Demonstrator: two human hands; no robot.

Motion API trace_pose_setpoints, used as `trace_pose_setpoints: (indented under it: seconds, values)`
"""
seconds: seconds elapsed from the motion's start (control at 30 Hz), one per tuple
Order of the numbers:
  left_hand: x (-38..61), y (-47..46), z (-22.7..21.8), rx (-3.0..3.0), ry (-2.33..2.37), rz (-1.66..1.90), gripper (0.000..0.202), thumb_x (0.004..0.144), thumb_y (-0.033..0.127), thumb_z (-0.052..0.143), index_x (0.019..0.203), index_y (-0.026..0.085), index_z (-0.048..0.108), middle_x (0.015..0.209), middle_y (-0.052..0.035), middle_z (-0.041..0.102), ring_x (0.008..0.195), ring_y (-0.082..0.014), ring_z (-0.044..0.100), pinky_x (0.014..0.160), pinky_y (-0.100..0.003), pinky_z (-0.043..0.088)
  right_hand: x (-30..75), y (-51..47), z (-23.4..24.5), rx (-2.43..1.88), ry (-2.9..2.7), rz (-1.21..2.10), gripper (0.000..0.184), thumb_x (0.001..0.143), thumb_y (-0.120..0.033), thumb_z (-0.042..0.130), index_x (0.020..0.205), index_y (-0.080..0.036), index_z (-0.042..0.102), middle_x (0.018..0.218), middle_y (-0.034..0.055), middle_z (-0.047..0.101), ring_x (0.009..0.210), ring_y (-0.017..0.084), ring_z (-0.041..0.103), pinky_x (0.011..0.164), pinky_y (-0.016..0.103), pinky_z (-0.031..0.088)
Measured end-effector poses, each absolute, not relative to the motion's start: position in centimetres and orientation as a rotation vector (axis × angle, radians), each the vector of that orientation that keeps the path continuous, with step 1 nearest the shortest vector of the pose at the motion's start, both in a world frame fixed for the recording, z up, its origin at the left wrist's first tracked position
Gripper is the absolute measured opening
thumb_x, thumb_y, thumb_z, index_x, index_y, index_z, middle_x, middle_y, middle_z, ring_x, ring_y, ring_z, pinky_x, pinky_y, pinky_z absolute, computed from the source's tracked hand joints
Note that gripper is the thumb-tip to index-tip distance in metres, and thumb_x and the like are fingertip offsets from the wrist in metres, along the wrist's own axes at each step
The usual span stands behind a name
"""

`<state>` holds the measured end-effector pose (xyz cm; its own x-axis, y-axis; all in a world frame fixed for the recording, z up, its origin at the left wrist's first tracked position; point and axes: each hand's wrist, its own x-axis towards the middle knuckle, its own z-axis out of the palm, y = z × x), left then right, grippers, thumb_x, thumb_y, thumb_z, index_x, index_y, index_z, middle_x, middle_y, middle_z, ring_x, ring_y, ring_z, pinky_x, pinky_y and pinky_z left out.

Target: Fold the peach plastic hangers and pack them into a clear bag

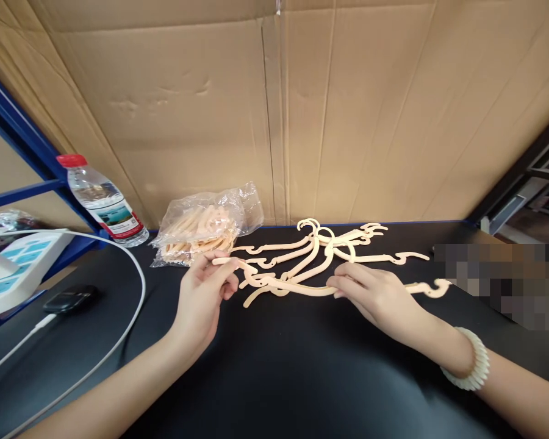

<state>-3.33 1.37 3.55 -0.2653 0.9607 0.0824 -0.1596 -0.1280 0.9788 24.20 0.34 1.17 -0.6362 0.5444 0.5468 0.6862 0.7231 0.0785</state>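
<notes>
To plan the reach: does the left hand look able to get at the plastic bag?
Probably yes: the plastic bag lies beyond the left hand, apparently unobstructed, though that hand holds a hanger.

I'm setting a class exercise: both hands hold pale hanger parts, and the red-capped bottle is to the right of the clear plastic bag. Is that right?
No: the head view shows the red-capped bottle to the left of the clear plastic bag. The left hand and right hand do hold pale hanger parts.
</notes>
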Motion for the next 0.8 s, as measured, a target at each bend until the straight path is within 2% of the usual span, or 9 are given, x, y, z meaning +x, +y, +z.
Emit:
trace_pose_setpoints:
  seconds: [0.1, 0.2, 0.37, 0.57, 0.7, 0.8]
  values:
    - [-3.4, 1.5, 3.4, 1.028, 1.291, 1.574, 0.028, 0.063, 0.023, 0.076, 0.077, 0.019, 0.051, 0.068, 0.0042, 0.06, 0.046, -0.0056, 0.043, 0.042, -0.019, 0.027, 23.9, 0.4, 1.0, -0.954, -2.488, -0.406, 0.024, 0.093, -0.006, 0.04, 0.092, -0.018, 0.061, 0.083, 0.0032, 0.062, 0.069, 0.013, 0.055, 0.061, 0.024, 0.04]
    - [-3.4, 1.3, 3.1, 1.029, 1.397, 1.583, 0.025, 0.06, 0.019, 0.072, 0.073, 0.02, 0.05, 0.068, 0.0044, 0.058, 0.048, -0.006, 0.04, 0.043, -0.019, 0.025, 23.7, 0.7, 0.5, -0.976, -2.545, -0.389, 0.024, 0.094, -0.006, 0.04, 0.091, -0.018, 0.061, 0.085, 0.0031, 0.062, 0.073, 0.014, 0.055, 0.067, 0.027, 0.041]
    - [-3.4, 1.2, 2.9, 1.069, 1.551, 1.596, 0.019, 0.058, 0.018, 0.07, 0.067, 0.02, 0.053, 0.065, 0.0033, 0.055, 0.065, -0.0126, 0.049, 0.054, -0.022, 0.032, 23.6, 1.5, -0.2, -0.938, -2.591, -0.24, 0.023, 0.095, -0.008, 0.041, 0.091, -0.019, 0.061, 0.094, 0.0041, 0.062, 0.083, 0.015, 0.057, 0.075, 0.028, 0.042]
    - [-3.6, 1.5, 2.6, 1.085, 1.508, 1.674, 0.019, 0.057, 0.015, 0.07, 0.066, 0.021, 0.054, 0.064, 0.0038, 0.052, 0.068, -0.0143, 0.049, 0.064, -0.025, 0.037, 23.7, 1.6, -0.4, -0.991, -2.581, -0.241, 0.029, 0.091, -0.003, 0.04, 0.099, -0.019, 0.063, 0.109, 0.0078, 0.06, 0.088, 0.017, 0.057, 0.079, 0.032, 0.045]
    - [-4.0, 2.1, 2.0, 1.137, 1.56, 1.732, 0.019, 0.056, 0.016, 0.068, 0.066, 0.021, 0.052, 0.066, 0.0041, 0.05, 0.066, -0.0144, 0.046, 0.063, -0.027, 0.036, 23.9, 1.7, -0.5, -0.985, -2.57, -0.315, 0.029, 0.091, -0.003, 0.041, 0.098, -0.018, 0.064, 0.111, 0.0099, 0.059, 0.097, 0.021, 0.056, 0.084, 0.037, 0.047]
    - [-4.2, 2.2, 1.6, 1.36, 1.601, 1.779, 0.016, 0.061, 0.016, 0.065, 0.07, 0.021, 0.053, 0.073, 0.0036, 0.052, 0.07, -0.0147, 0.046, 0.064, -0.027, 0.035, 24.0, 1.6, -0.4, -0.983, -2.528, -0.307, 0.027, 0.093, -0.008, 0.043, 0.103, -0.019, 0.064, 0.114, 0.0114, 0.058, 0.1, 0.023, 0.054, 0.086, 0.04, 0.048]
